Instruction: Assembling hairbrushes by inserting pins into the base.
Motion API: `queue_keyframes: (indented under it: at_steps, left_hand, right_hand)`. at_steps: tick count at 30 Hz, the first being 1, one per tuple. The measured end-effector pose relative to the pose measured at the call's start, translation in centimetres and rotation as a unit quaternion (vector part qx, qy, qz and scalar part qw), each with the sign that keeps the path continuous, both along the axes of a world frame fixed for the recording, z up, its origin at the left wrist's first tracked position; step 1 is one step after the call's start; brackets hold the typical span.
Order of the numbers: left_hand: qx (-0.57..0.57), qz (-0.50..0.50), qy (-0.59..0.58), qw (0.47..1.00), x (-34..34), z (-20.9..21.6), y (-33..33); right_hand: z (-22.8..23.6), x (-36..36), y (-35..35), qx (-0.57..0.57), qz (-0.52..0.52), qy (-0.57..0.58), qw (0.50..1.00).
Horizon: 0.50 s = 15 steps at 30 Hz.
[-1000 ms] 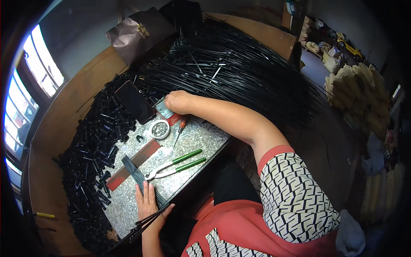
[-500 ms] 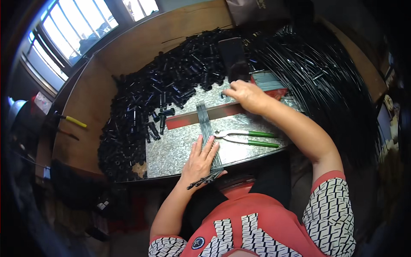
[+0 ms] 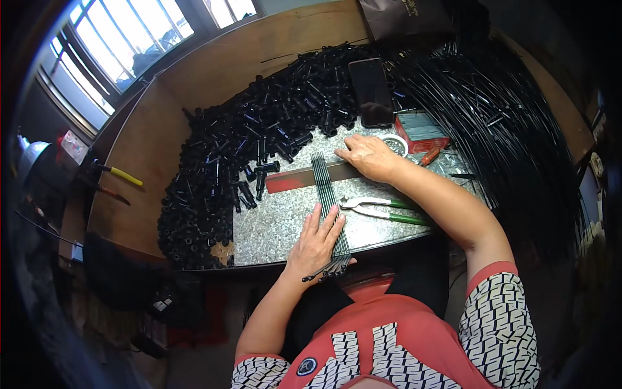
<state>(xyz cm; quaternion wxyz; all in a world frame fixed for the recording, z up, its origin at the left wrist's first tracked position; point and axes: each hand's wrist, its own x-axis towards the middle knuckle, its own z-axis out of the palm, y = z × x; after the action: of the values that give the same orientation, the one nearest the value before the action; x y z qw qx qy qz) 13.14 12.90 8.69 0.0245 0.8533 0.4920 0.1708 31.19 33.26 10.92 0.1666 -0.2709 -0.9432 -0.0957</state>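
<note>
Several thin dark metal rods (image 3: 322, 188) lie side by side across a flat metal bar (image 3: 285, 181) with a red end. My left hand (image 3: 314, 246) grips their near part at the board's front edge, fingers stretched over them and thumb underneath. The rods' dark, knobbed near ends stick out past the edge. My right hand (image 3: 372, 157) is over the bar, right of the rods' far ends. Its thumb and fingertips are pinched together; what they hold, if anything, is too small to make out. Green-handled pliers (image 3: 382, 211) lie right of the rods.
Behind are a heap of black tubular parts (image 3: 259, 123), a dark phone (image 3: 370, 91) and a long bundle of black rods (image 3: 479, 97). A round white-rimmed dish (image 3: 402, 144), a red box (image 3: 421, 133) and a red-handled tool (image 3: 429, 155) sit right. Wooden walls (image 3: 133, 155) enclose the bench.
My right hand has moved left and nearer, uncovering the dish and more of the red box. The left hand stays on the rods. The whole view has shifted slightly.
</note>
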Motion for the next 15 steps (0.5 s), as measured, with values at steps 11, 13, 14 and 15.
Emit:
queue_keyframes:
  at_steps: [11, 13, 14, 15]
  left_hand:
    - [0.002, -0.001, 0.001, 1.0, 0.14, 0.02, 0.05]
    - [0.0, 0.0, -0.002, 1.0, 0.09, 0.0, -0.05]
    - [-0.002, 0.001, -0.006, 1.0, 0.06, -0.01, -0.1]
    - [-0.002, -0.001, -0.006, 1.0, 0.09, -0.04, -0.06]
  right_hand:
    - [-0.48, 0.23, 0.18, 0.003, 0.005, 0.024, 1.0]
    - [-0.16, 0.26, -0.01, 0.001, 0.007, 0.017, 1.0]
    - [-0.01, 0.27, -0.11, -0.001, 0.008, 0.009, 1.0]
    - [0.01, 0.35, -0.13, -0.001, 0.006, 0.009, 1.0]
